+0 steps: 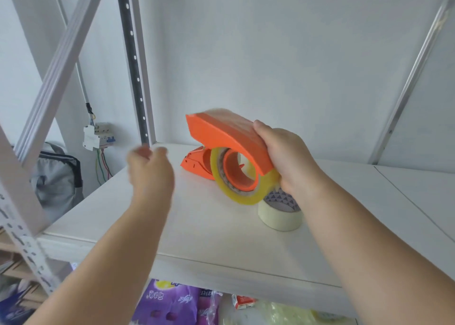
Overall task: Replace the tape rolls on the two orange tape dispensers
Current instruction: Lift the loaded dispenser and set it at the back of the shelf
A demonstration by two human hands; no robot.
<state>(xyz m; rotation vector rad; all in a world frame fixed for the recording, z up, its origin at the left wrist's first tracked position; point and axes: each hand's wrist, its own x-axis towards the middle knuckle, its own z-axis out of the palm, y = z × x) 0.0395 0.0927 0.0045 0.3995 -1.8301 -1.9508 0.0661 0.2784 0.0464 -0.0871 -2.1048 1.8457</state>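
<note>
on the white shelf board [221,231], toward its back, the right hand [288,157] grips an orange plastic tape dispenser [229,137] by the rear of its curved cover, thumb on top and fingers wrapped down behind it. the dispenser is lifted and tilted, its front end pointing up and left, and a roll of clear yellowish tape [242,191] sits on its orange hub just left of the gripping palm, the roll's lower edge near or on the board. behind it, a second orange dispenser [197,163] lies on the shelf, mostly hidden. a cream roll of masking tape [280,215] lies flat on the board directly under the right wrist. the left hand [150,172] hovers apart to the left, blurred, fingers loosely curled and holding nothing.
</note>
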